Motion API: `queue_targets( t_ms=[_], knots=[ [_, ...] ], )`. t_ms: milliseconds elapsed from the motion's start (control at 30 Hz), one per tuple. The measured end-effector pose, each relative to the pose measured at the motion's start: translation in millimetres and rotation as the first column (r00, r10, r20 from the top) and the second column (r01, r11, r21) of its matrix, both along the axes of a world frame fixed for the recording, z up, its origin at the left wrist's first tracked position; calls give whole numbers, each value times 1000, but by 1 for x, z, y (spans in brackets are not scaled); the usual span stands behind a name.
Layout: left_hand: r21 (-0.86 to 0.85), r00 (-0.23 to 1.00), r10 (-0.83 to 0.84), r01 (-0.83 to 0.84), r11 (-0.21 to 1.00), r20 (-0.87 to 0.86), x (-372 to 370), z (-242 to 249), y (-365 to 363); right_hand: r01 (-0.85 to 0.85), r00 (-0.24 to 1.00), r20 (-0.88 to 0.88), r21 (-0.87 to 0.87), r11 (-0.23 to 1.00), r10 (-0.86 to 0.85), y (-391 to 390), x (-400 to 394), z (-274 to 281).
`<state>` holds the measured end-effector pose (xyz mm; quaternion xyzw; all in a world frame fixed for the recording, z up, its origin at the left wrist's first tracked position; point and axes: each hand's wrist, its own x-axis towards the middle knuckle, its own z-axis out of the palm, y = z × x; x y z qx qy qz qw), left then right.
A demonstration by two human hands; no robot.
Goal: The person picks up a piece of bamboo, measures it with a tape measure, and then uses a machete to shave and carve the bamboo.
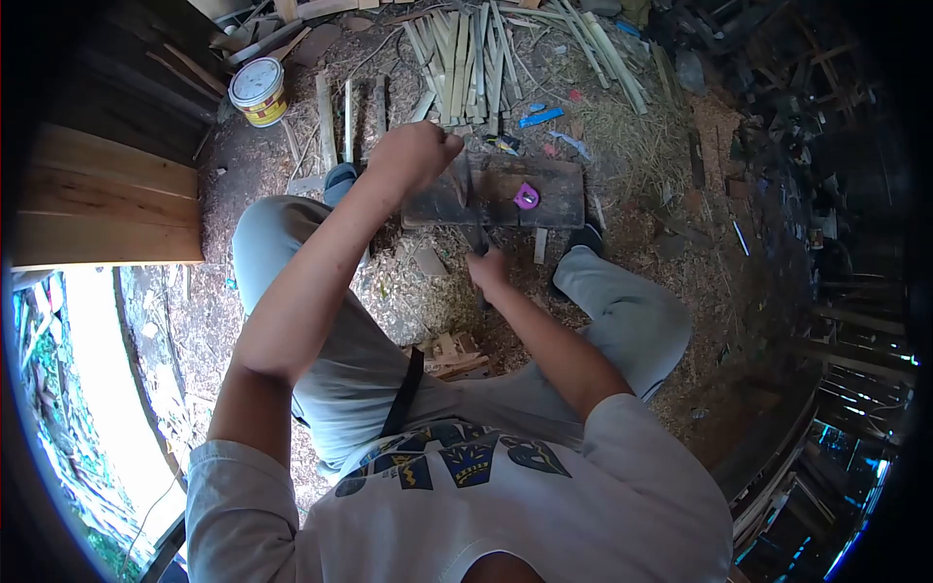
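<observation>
My right hand (489, 270) is closed around the dark handle of a long, knife-like tool (474, 233) over the near edge of a dark wooden board (554, 180). My left hand (416, 155) is up at the board's far left side, with its fingers curled in beside the far end of the tool. What those fingers grip, if anything, is hidden. On the board, to the right of the tool, lies a pink and purple round object (526, 196) that looks like a tape measure.
Beyond the board, thin wooden strips (466, 68) lie in a pile. A white and yellow bucket (260, 89) stands at the far left. A blue strip (540, 118) lies past the board. Wood offcuts (452, 352) and shavings cover the ground between my legs.
</observation>
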<state>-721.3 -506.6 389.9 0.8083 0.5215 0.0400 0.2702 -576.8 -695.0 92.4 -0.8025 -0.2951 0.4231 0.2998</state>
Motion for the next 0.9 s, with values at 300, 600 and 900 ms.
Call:
queue_targets(
  t_ms=[300,600,900],
  knots=[
    [11,1000,5,-5,1000,-1,5,1,-1,141,987,13,397,907,-159,35,-7,78],
    [-43,999,1,-3,999,-33,3,12,-8,-14,909,-409,-226,974,-82,1,1,39],
    [10,1000,21,-22,1000,10,2,0,1,192,958,-273,403,895,-83,43,-16,133]
  ],
)
